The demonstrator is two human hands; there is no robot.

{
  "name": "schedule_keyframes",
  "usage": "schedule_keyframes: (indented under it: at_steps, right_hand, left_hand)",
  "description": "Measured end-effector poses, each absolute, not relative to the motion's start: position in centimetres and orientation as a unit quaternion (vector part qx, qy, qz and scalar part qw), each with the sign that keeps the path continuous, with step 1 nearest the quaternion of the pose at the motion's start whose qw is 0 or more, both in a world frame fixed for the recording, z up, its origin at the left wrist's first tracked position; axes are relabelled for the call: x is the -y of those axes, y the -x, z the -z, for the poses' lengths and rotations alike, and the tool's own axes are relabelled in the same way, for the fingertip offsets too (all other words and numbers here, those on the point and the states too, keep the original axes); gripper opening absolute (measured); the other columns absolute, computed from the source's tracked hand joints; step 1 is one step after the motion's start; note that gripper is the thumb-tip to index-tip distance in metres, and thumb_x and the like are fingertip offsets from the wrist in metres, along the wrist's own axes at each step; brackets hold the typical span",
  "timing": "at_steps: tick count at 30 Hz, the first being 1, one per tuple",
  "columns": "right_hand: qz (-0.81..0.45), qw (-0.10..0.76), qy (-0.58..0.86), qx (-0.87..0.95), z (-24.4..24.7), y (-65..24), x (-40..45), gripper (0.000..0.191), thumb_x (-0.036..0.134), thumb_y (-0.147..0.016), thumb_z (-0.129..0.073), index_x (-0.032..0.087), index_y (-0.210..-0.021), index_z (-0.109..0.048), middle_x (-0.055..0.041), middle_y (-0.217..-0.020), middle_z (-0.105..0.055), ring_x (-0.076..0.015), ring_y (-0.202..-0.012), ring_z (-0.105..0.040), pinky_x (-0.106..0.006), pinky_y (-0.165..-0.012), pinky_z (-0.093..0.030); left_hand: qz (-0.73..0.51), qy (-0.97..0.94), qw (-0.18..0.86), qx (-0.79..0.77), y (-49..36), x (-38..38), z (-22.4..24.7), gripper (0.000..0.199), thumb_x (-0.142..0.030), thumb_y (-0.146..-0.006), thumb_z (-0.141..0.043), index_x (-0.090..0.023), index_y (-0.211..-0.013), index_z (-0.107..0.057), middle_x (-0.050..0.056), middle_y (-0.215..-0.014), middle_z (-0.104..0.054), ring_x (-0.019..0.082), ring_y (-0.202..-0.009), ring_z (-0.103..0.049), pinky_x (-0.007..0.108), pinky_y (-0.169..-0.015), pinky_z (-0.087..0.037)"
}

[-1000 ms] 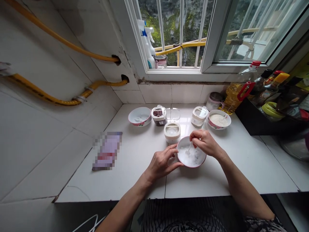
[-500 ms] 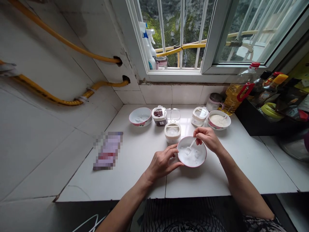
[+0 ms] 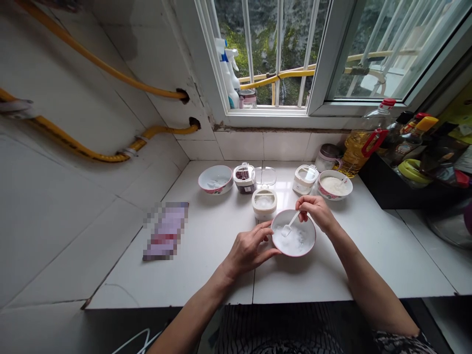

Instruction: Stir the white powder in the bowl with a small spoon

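A white bowl with a pinkish-red rim [image 3: 309, 244] stands on the counter, holding white granules [image 3: 291, 242]. My left hand [image 3: 250, 246] grips its left side, thumb at the near edge and fingers at the rim. Between the fingertips of my right hand [image 3: 313, 210] is the handle of a small white spoon [image 3: 289, 227], whose scoop dips into the granules. Just behind the bowl sits a white container with its clear lid up [image 3: 264, 206], with white grains inside. Farther back are a container of dark red contents [image 3: 245, 184] and a lidded container [image 3: 305, 181].
A flowered bowl [image 3: 210, 187] stands back left; another with pale powder [image 3: 335, 186] is back right. Beyond are a lidded jar [image 3: 327, 158], an oil bottle [image 3: 356, 147] and a black box of bottles [image 3: 379, 189]. A blurred purple packet [image 3: 169, 228] lies left.
The spoon's scoop has shifted slightly left within the bowl. My left hand keeps its hold on the bowl; the whole view has moved a little.
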State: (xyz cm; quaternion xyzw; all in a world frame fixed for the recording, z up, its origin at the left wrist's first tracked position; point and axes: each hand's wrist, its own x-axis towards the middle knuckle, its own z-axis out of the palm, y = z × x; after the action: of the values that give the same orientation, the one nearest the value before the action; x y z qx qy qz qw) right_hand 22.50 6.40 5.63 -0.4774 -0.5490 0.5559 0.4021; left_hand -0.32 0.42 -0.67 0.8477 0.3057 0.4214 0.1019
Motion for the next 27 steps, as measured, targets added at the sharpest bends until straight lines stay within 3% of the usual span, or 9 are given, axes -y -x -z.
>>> schedule_keyframes:
  at_steps: [6,10,14,20,24,27]
  right_hand:
    - [-0.57,0.451,0.47,0.501,-5.5,-22.8,-6.9,0.01,0.026,-0.059,-0.059,0.017,-0.06,-0.063,-0.0013,-0.043,-0.06,-0.0129,-0.042,-0.05,-0.025,-0.045,-0.039]
    - [-0.522,0.53,0.453,0.491,-5.3,-21.9,-6.7,0.013,0.03,-0.068,-0.064,0.018,-0.072,-0.064,-0.0021,-0.056,-0.067,-0.0149,-0.052,-0.059,-0.028,-0.055,-0.048]
    - [-0.39,0.57,0.438,0.576,-4.8,-20.4,-6.1,0.014,0.033,-0.087,-0.057,0.02,-0.089,-0.061,-0.0046,-0.075,-0.073,-0.0187,-0.068,-0.068,-0.034,-0.068,-0.054]
    - [-0.079,0.485,0.362,0.792,-4.7,-19.8,-5.4,0.014,0.015,-0.094,-0.05,0.022,-0.091,-0.062,-0.0027,-0.08,-0.076,-0.0178,-0.07,-0.068,-0.047,-0.097,-0.045]
    - [-0.13,0.535,0.386,0.74,-5.6,-21.3,-5.0,0.01,0.019,-0.091,-0.053,0.021,-0.09,-0.063,-0.0036,-0.075,-0.074,-0.0205,-0.074,-0.069,-0.041,-0.084,-0.051]
    - [-0.287,0.504,0.425,0.695,-6.3,-22.5,-4.9,0.011,0.022,-0.085,-0.052,0.02,-0.081,-0.063,-0.0005,-0.061,-0.066,-0.017,-0.056,-0.061,-0.031,-0.06,-0.049]
  left_hand:
    - [-0.421,-0.848,0.105,-0.304,0.4,-0.4,0.7,0.035,-0.049,-0.095,-0.061,-0.016,-0.106,-0.056,0.019,-0.118,-0.071,0.019,-0.08,-0.075,0.026,-0.059,-0.061]
    - [-0.418,-0.847,0.104,-0.311,0.4,-0.4,0.8,0.035,-0.049,-0.095,-0.061,-0.016,-0.105,-0.056,0.019,-0.117,-0.071,0.017,-0.072,-0.074,0.027,-0.057,-0.061]
    - [-0.421,-0.846,0.099,-0.313,0.3,-0.4,0.7,0.036,-0.05,-0.095,-0.06,-0.016,-0.106,-0.056,0.02,-0.119,-0.07,0.02,-0.077,-0.076,0.028,-0.059,-0.061]
    - [-0.422,-0.845,0.091,-0.315,0.3,-0.4,0.7,0.035,-0.05,-0.095,-0.06,-0.017,-0.106,-0.056,0.019,-0.119,-0.071,0.021,-0.078,-0.077,0.029,-0.061,-0.062]
    - [-0.416,-0.845,0.102,-0.319,0.4,-0.4,0.8,0.036,-0.05,-0.094,-0.062,-0.017,-0.108,-0.057,0.018,-0.12,-0.07,0.018,-0.076,-0.076,0.027,-0.061,-0.061]
    - [-0.414,-0.846,0.112,-0.317,0.4,-0.4,0.8,0.036,-0.049,-0.094,-0.062,-0.017,-0.109,-0.057,0.019,-0.123,-0.069,0.016,-0.07,-0.074,0.027,-0.061,-0.062]
